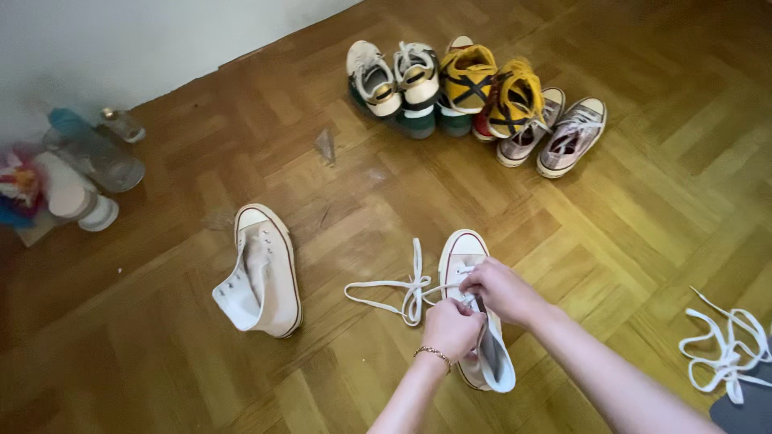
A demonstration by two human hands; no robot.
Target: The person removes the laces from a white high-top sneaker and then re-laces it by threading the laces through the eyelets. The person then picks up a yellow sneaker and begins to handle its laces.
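Both hands work at a white sneaker [474, 321] on the floor [643, 217]: left hand [452, 328] and right hand [500, 288] each pinching its white lace [402, 289]. Fingertips are hidden. Bottles [88, 161] by the wall are blurred.

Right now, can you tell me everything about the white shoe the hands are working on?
The white high-top sneaker looks like canvas with a pale rubber toe cap. It lies on the wooden floor, toe pointing away. A white lace trails out to its left. The left hand and right hand pinch the lace over its eyelets, hiding the middle.
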